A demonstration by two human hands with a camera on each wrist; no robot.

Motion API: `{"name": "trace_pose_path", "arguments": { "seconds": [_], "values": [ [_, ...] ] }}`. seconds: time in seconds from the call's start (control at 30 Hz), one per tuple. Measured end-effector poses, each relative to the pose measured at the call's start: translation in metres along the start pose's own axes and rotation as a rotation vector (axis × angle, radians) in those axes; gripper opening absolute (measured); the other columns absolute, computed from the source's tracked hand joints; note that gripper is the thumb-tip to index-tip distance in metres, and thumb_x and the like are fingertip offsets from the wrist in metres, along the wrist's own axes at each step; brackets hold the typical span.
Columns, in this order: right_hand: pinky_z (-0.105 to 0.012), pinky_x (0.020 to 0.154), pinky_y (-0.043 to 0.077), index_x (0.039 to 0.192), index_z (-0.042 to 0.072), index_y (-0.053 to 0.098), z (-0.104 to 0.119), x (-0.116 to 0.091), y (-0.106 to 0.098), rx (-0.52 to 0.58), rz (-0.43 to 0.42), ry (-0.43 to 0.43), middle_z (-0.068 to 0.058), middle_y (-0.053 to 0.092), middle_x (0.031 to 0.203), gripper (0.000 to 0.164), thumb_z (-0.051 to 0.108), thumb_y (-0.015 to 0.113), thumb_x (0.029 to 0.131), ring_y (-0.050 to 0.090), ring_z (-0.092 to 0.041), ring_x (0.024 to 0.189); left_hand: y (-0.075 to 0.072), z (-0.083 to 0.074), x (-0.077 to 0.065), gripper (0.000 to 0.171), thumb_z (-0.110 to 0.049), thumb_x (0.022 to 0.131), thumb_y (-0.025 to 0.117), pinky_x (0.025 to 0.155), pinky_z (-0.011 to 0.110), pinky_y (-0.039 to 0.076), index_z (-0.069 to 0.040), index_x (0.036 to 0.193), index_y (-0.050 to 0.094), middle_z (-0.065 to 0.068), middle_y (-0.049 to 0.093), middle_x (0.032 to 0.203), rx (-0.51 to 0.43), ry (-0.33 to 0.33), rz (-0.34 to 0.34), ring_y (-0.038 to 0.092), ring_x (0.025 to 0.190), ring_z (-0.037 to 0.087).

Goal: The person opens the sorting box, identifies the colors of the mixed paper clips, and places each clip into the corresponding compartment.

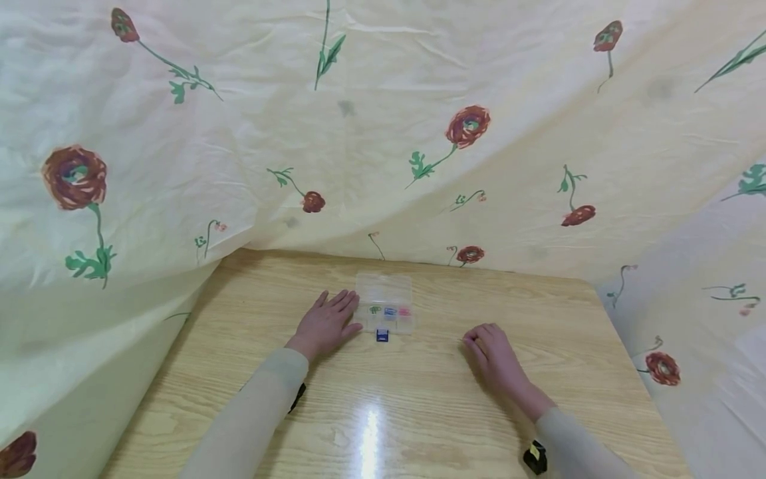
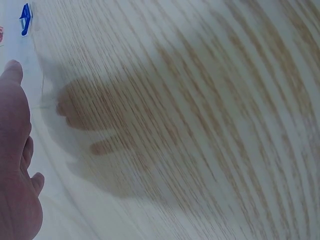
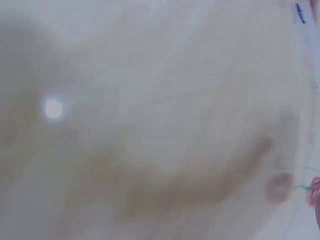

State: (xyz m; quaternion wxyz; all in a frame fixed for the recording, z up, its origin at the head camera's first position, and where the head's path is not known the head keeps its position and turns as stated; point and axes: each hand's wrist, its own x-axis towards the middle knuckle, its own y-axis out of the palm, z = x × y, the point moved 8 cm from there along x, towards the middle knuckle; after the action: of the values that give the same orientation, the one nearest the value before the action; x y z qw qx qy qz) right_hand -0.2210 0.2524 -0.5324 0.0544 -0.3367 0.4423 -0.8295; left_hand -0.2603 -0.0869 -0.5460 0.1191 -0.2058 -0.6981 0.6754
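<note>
A small clear compartment box (image 1: 373,326) with its lid raised lies on the table, a blue latch (image 1: 382,336) at its front edge. Green clips (image 1: 375,310), blue clips (image 1: 390,311) and pink clips (image 1: 404,311) sit in separate compartments. My left hand (image 1: 326,325) lies with straight fingers beside the box, fingertips and thumb at its left edge. To the right of the box, my right hand (image 1: 493,352) has fingers bent and pinches something thin at the fingertips. In the right wrist view this looks like a small green wire clip (image 3: 303,187), partly hidden by the fingers.
A wood-grain table (image 1: 419,412) spreads under both arms. Flower-patterned cloth (image 1: 359,153) hangs behind the table and along its left and right sides. A bright light reflection (image 1: 369,439) shows near the front.
</note>
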Motion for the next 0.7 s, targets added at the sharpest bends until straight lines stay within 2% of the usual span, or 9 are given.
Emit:
{"name": "trace_pose_path", "arguments": {
  "seconds": [0.13,0.3,0.53,0.7],
  "values": [
    [-0.042,0.083,0.049,0.097,0.005,0.071,0.007,0.027,0.003,0.009,-0.048,-0.048,-0.005,0.07,0.092,0.016,-0.006,0.08,0.09,0.062,-0.024,0.09,0.0,0.001,0.0,0.075,-0.06,0.113,0.034,0.135,0.051,0.011,-0.013,0.171,0.026,0.003,0.025,0.177,-0.004,0.0,-0.005,0.021,0.164,0.022],
    [-0.048,0.084,0.052,0.097,0.004,0.071,0.023,0.06,0.018,0.065,-0.065,-0.097,-0.007,0.07,0.091,0.014,-0.005,0.08,0.09,0.063,-0.027,0.092,0.0,0.001,0.0,0.075,-0.06,0.113,0.035,0.135,0.051,0.011,-0.012,0.171,0.028,0.003,0.025,0.177,-0.015,-0.004,-0.009,0.022,0.164,0.022],
    [-0.049,0.088,0.055,0.097,0.004,0.072,0.05,0.099,0.053,0.131,0.002,-0.128,-0.007,0.071,0.093,0.008,0.002,0.079,0.094,0.064,-0.027,0.094,0.003,0.002,0.003,0.076,-0.061,0.113,0.034,0.135,0.05,0.01,-0.014,0.171,0.025,0.002,0.023,0.177,-0.016,-0.013,0.002,0.019,0.164,0.022],
    [-0.051,0.097,0.054,0.098,0.005,0.072,0.064,0.12,0.078,0.151,0.069,-0.101,-0.007,0.072,0.095,0.006,0.005,0.078,0.097,0.066,-0.027,0.096,0.005,0.002,0.006,0.076,-0.062,0.113,0.032,0.135,0.05,0.009,-0.015,0.172,0.023,0.0,0.022,0.177,0.001,-0.022,0.0,0.018,0.164,0.021]
  ]
}}
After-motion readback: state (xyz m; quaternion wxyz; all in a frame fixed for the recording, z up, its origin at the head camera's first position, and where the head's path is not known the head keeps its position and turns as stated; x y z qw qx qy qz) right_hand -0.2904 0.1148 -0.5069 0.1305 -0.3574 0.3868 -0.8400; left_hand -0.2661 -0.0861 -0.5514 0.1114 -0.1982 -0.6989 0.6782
